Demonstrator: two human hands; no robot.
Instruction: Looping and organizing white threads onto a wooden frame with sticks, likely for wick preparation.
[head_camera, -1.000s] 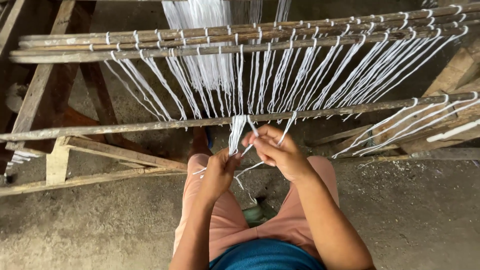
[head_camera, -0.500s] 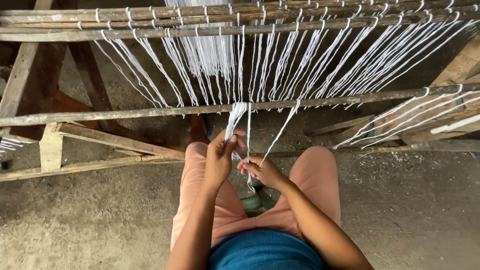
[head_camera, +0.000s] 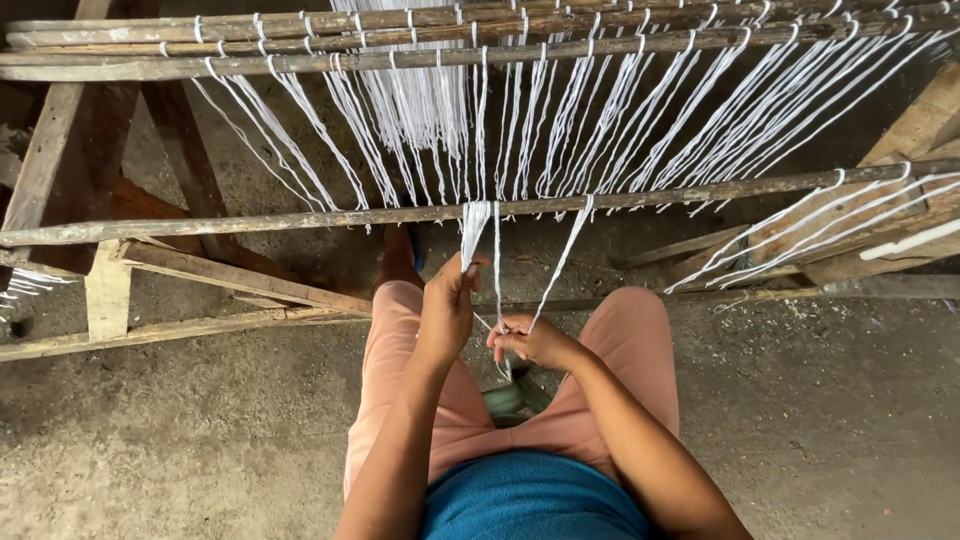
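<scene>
Rough grey concrete floor (head_camera: 170, 450) underfoot, dusty. Pink shorts (head_camera: 400, 370) w/ blue top (head_camera: 530, 495) nearest. Left hand (head_camera: 447, 308) clamped round a bundle of white cotton threads (head_camera: 474, 228), pulled taut just below the weathered wooden bar (head_camera: 250, 222). Right hand (head_camera: 530, 342) pinching a single white strand (head_camera: 560, 265), angled up-right. Beyond, more white warp threads (head_camera: 640, 120) looped over upper rails (head_camera: 300, 62). Green slipper (head_camera: 505, 402) btwn knees.

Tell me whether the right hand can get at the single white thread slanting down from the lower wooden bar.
Probably yes: the right hand already sits at the bottom end of that slanting white thread, with nothing between them.
</scene>
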